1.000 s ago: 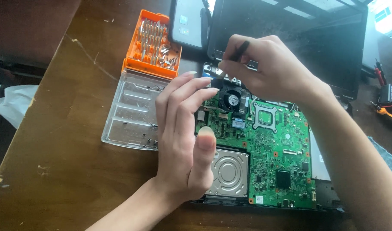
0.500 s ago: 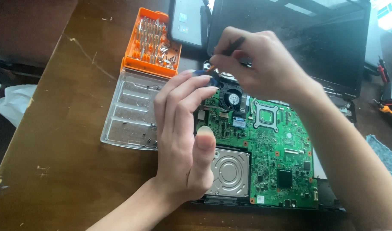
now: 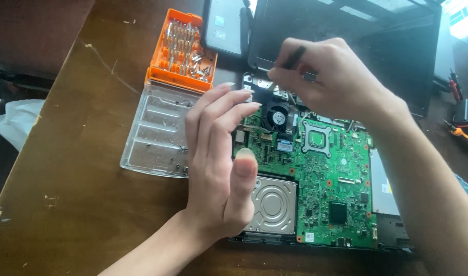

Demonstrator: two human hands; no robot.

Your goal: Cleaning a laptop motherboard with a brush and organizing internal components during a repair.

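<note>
Here the right hand point(image 3: 328, 76) is closed around a dark slim screwdriver point(image 3: 294, 57), whose handle end pokes out between the fingers toward one o'clock; its long axis slants down toward seven o'clock, the tip hidden behind the fingers near the hinge corner of the opened laptop point(image 3: 392, 225). The left hand point(image 3: 221, 163) stands on edge with its fingers spread wide and straight, holding nothing, the fingertips pointing to twelve o'clock and reaching the board's upper left edge just beside the black fan point(image 3: 276, 115). The green circuit board point(image 3: 331, 189) lies flat, long axis running twelve to six. A silver hard drive point(image 3: 272, 204) sits at its seven o'clock. On the brown tabletop point(image 3: 75, 194), at ten o'clock from the left hand, lie an orange bit case point(image 3: 181, 51) and its clear lid point(image 3: 157, 133).
</note>
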